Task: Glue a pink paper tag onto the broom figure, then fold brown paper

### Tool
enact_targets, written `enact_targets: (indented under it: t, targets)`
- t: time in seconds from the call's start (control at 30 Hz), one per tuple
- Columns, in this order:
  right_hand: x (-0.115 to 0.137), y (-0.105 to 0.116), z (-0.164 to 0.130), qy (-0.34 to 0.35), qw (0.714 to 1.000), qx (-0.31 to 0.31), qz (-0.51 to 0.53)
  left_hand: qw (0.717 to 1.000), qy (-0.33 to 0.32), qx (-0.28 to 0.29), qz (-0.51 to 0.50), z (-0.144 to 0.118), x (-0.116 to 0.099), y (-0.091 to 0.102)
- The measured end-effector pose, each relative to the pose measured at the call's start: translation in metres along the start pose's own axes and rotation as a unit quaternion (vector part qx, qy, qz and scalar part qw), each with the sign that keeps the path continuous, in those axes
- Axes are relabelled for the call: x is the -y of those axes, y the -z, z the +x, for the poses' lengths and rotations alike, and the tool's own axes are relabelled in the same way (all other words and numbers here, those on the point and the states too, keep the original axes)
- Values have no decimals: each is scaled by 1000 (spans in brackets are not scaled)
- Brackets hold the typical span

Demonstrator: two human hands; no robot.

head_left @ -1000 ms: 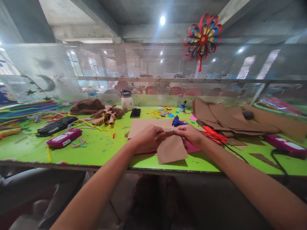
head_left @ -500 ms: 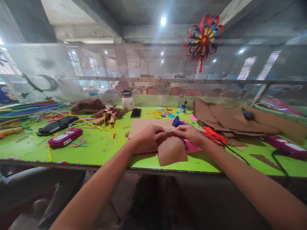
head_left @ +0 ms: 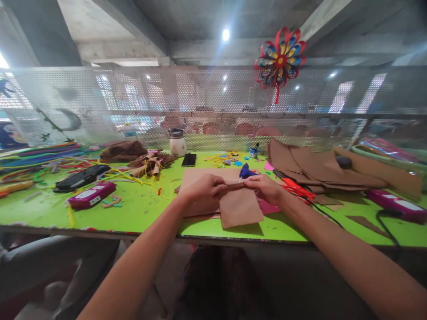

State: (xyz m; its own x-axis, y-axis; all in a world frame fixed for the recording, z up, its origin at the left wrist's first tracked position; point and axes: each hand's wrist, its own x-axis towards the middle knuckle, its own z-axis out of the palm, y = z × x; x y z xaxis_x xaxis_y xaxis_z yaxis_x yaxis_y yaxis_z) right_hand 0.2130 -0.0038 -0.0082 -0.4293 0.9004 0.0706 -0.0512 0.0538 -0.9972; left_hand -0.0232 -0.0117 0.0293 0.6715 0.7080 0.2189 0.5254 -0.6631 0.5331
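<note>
Both hands pinched shut on the top edge of the brown paper sheet. Left hand has fingers curled narrow, thumb on top, gripping the edge's left end. Right hand does the same on the right end, fingers closed tight. The two hands sit close, a short stretch of folded edge between them.

Sheet hangs from that edge toward 6 o'clock of my hands, lower part lying on the green surface, near its front rim. Under it, a bigger brown cardboard piece and a pink scrap.

Labels: pink boxes at 9 o'clock and 3 o'clock carry white stickers, text too small to read. No other writing is legible.

Outward: blue glue gun just past my right hand at 12 o'clock. Red-handled scissors at 3 o'clock, near the right wrist. Stack of brown sheets at 2 o'clock. Black phone at 11 o'clock, white jar beyond it. Paper pinwheel is up on the mesh screen at 12 o'clock.
</note>
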Motion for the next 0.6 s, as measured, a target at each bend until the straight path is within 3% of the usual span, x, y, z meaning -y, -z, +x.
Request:
enact_targets:
  t: [0.17,0.33,0.47,0.6]
  targets:
    - [3,0,-2,6,1000,-4,-13,1000,9,-13,-19,2,0,2]
    - [15,-6,-7,61,995,7,82,981,12,8,-195,1,1,5]
    - [26,-15,-16,88,988,53,115,932,19,33,-362,-1,-3,-2]
    - [26,-21,-23,72,985,142,63,852,45,93,-513,-1,-8,-16]
